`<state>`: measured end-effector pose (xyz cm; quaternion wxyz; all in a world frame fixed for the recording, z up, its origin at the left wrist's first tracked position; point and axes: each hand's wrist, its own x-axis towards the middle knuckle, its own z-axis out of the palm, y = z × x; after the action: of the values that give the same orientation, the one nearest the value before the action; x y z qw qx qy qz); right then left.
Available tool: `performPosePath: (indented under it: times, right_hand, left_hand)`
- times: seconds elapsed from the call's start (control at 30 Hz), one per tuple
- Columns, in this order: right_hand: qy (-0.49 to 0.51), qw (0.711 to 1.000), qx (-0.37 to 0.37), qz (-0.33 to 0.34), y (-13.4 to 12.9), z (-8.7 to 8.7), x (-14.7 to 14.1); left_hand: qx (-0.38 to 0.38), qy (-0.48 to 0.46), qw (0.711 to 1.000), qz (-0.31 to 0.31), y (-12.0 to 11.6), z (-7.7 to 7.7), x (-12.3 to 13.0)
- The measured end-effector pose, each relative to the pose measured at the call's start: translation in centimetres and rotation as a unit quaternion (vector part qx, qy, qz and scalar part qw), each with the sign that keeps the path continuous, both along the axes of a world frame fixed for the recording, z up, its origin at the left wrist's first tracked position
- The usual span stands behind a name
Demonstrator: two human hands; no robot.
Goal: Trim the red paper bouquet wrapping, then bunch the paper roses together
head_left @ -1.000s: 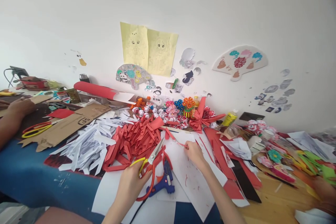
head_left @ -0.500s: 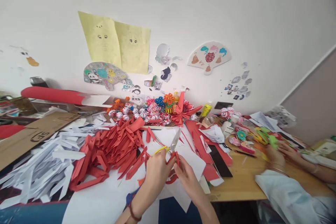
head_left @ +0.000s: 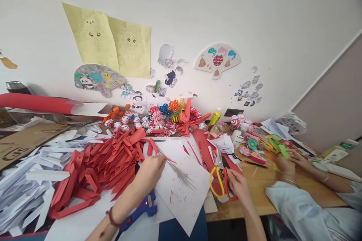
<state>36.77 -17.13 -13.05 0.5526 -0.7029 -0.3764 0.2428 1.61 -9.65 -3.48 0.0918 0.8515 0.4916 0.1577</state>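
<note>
My left hand [head_left: 152,170] is closed, its fingertips pinched together over the upper part of a bundle of thin wires [head_left: 181,175]. What lies between those fingers is hidden. The wires rest on a white sheet of paper [head_left: 181,211] strewn with small red scraps. My right hand [head_left: 239,186] grips scissors [head_left: 220,162] by the red handle loop, with the yellow loop to its left and the blades pointing away. Beneath my left forearm lies a blue glue gun [head_left: 140,211] with a small red light. Folded red paper strips [head_left: 104,169] are heaped left of my left hand.
White paper strips [head_left: 31,173] are piled at far left by a cardboard piece [head_left: 25,141]. Paper flowers [head_left: 174,107] and a large red paper bow [head_left: 189,122] stand along the wall. At right, a co-worker's hands [head_left: 288,165] handle green pieces above the wooden table [head_left: 254,192].
My hands have moved apart. The scissors went right in my right hand, while my left hand shifted left and forward to the wires. The glue gun now shows more fully.
</note>
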Motion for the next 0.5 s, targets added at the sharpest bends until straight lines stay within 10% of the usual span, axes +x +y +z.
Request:
performPosePath:
  times: [0.33,0.5]
  right_hand:
    - [0.096,0.991,-0.062,-0.074,-3.9,-4.0,2.6]
    - [0.127,0.991,-0.025,-0.037,-2.5,-3.2,0.6]
  left_hand:
    - [0.045,0.203,0.978,0.031,6.8,-2.3,-3.9]
    - [0.055,0.236,0.970,0.001,7.8,-3.6,-3.8]
